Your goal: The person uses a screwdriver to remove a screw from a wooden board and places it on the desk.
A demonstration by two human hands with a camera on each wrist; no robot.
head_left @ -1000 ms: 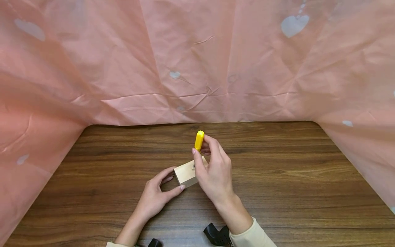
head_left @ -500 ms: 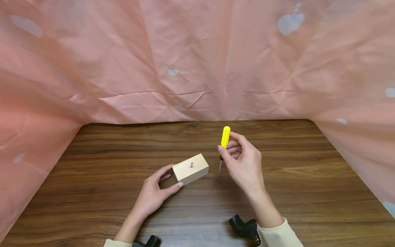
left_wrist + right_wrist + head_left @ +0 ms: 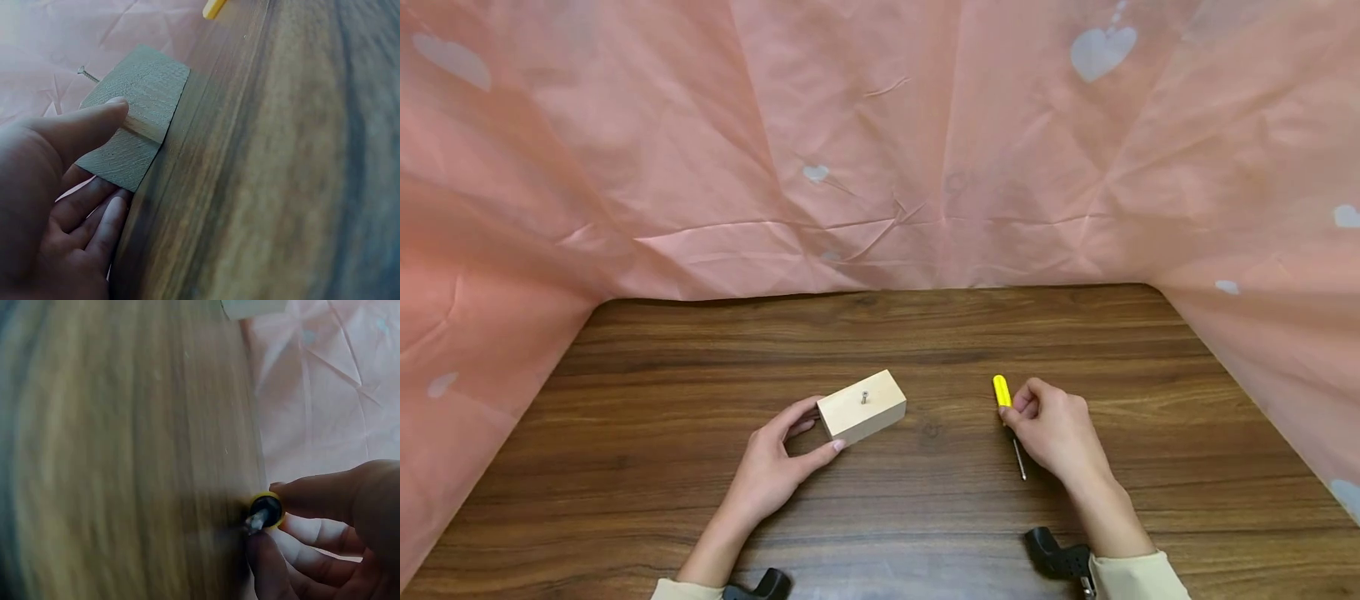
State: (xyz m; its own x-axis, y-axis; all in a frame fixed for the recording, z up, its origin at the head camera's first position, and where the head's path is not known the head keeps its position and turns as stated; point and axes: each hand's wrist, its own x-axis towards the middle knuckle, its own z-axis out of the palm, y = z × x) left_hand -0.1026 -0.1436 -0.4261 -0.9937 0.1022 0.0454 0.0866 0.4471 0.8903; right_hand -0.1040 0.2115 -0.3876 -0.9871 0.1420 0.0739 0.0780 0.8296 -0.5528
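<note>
A pale wooden block (image 3: 859, 408) lies on the table with a screw (image 3: 865, 397) standing up out of its top face. My left hand (image 3: 775, 471) grips the block's left end, thumb on the near side and fingers behind. In the left wrist view the thumb presses on the block's face (image 3: 144, 81). To the right, my right hand (image 3: 1056, 429) pinches a screwdriver (image 3: 1002, 392) with a yellow handle, low over the table, its shaft angled toward me. The right wrist view looks along the screwdriver (image 3: 267, 511) from its tip end, thumb and fingers round the handle.
The brown wood-grain table (image 3: 700, 350) spreads under both hands. Pink cloth (image 3: 865, 150) with pale hearts hangs behind it and along both sides. Black wrist devices (image 3: 1056, 554) sit at both forearms, close to the cream sleeves (image 3: 1138, 577).
My right hand has carried the screwdriver away from above the screw, to the right and down to the table, tilting it over. The left hand and the block stay nearly in place.
</note>
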